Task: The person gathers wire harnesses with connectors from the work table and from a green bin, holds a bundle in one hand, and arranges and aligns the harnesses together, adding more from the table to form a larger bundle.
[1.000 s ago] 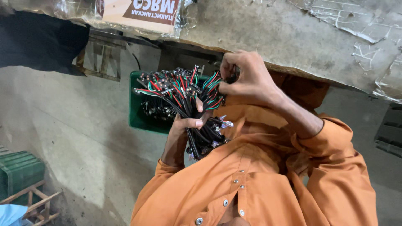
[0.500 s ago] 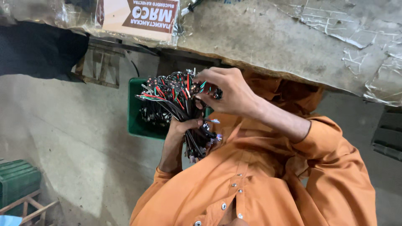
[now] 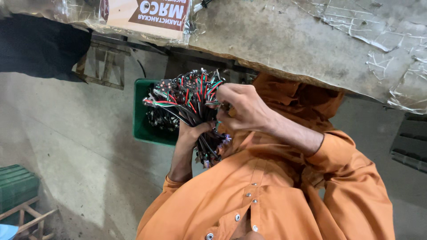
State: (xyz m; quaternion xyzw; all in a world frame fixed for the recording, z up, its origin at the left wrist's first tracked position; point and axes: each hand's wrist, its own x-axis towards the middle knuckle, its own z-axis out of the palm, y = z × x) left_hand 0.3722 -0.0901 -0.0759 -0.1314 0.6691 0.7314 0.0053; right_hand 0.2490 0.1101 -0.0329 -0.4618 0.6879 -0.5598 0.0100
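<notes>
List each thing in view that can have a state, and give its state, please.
wire bundle: gathered in a thick bunch, lifted above the crate.
left hand: closed around the bundle's lower part.
right hand: fingers pressed on the bundle's side.
green crate: open on the floor, with more wires inside.
cardboard box: lying on the table edge, under clear plastic.
orange shirt: buttoned.

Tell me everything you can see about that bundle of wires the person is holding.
The wire bundle is a thick bunch of short black, red and green insulated wires with small dark connectors at both ends. The left hand grips its middle from below; the right hand touches its upper right side. It fans out upward, held above a green crate.
</notes>
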